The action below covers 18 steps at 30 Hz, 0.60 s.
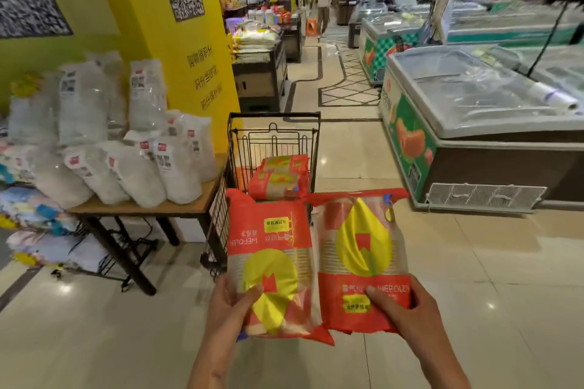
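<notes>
The left hand (232,303) grips the near end of the left pack (268,249), thumb on its face and fingers curled under. The right hand (407,309) grasps the right pack (360,249) the same way at its near right corner. Both red-and-yellow packs are held flat, side by side with their long edges touching and their far ends pointing ahead. That probably lets both go forward together.

Just beyond their far ends stands the cart (275,115), a black wire one. Two more packs (279,177) of the same kind already lie stacked in it, so these two look bound for the same place. They would have to clear the cart's near rim and land on or beside that stack.

Just left of the cart is a table (189,204) heaped with white bags (142,167), its corner almost against the wire. A freezer (474,110) stands to the right, well apart, and a shopper (324,0) is far down the aisle.
</notes>
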{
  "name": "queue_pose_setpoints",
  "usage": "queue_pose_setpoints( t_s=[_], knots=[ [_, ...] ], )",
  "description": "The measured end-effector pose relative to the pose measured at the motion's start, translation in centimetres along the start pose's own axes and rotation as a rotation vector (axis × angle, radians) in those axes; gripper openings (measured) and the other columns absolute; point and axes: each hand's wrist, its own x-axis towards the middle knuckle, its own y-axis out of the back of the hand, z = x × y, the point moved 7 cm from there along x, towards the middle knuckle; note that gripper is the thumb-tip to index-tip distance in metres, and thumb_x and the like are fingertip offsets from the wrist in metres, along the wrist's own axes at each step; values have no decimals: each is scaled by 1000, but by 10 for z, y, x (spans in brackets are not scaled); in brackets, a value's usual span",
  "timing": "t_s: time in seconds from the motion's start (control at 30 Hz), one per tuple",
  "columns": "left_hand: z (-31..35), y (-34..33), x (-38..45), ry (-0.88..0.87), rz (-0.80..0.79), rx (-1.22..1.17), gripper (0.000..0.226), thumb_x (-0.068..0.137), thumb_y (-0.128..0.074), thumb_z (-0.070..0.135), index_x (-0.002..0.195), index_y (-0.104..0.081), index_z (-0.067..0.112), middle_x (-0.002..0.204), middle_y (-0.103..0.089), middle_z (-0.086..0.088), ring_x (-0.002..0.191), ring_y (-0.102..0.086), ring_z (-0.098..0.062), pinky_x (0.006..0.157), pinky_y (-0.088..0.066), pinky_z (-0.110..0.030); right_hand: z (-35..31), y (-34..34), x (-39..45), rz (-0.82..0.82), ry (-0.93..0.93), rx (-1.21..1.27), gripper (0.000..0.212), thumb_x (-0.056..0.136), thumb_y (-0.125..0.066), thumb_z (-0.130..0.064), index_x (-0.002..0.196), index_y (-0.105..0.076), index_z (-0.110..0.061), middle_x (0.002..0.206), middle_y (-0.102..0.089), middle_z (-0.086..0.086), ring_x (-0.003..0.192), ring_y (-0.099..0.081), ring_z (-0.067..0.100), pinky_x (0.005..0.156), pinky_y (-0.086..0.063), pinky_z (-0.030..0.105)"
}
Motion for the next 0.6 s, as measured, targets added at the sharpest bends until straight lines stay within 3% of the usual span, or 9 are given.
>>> queue_pose_setpoints(
  t_s=[0.13, 0.27, 0.4, 0.5, 0.57, 0.6],
  knots=[
    [-9, -45, 70, -8, 94, -16, 57, 71, -88, 12, 119, -59, 19, 116, -74, -13, 93, -76, -29, 71, -61, -41, -14, 11, 97, -78, 7, -16, 45, 67, -91, -25, 106, -70, -24, 88, -79, -4, 74, -76, 12, 56, -59, 27],
    [-2, -98, 117, -36, 143, -45, 61, 74, -86, 18, 127, -56, 22, 121, -72, -8, 107, -72, -30, 92, -57, -53, -47, 23, 190, -197, 38, -48, 46, 67, -91, -29, 108, -70, -26, 93, -78, -4, 80, -76, 14, 64, -61, 31],
    [16, -131, 161, -42, 229, -53, 71, 74, -81, 18, 138, -49, 20, 125, -70, -7, 108, -71, -28, 92, -57, -52, -69, 28, 272, -246, 60, -84, 44, 68, -91, -25, 107, -70, -23, 89, -78, -4, 77, -76, 14, 58, -59, 26],
    [28, -134, 197, -45, 298, -52, 56, 82, -78, 11, 131, -54, 21, 123, -71, -8, 106, -70, -30, 92, -56, -55, -66, 16, 326, -296, 36, -121, 45, 66, -92, -26, 105, -70, -24, 88, -78, -4, 74, -75, 12, 55, -59, 26],
    [36, -133, 221, -58, 378, -92, 59, 75, -85, 20, 127, -56, 21, 121, -71, -10, 105, -70, -33, 90, -57, -56, -63, -1, 363, -339, 16, -147, 48, 64, -94, -28, 105, -70, -26, 89, -77, -3, 74, -76, 14, 57, -61, 33],
    [38, -132, 234, -85, 407, -113, 75, 65, -92, 32, 129, -55, 18, 122, -71, -13, 107, -69, -37, 92, -55, -59, -63, -11, 381, -362, 10, -158, 48, 63, -94, -28, 105, -70, -27, 89, -77, -2, 74, -76, 15, 58, -63, 37]
  ],
)
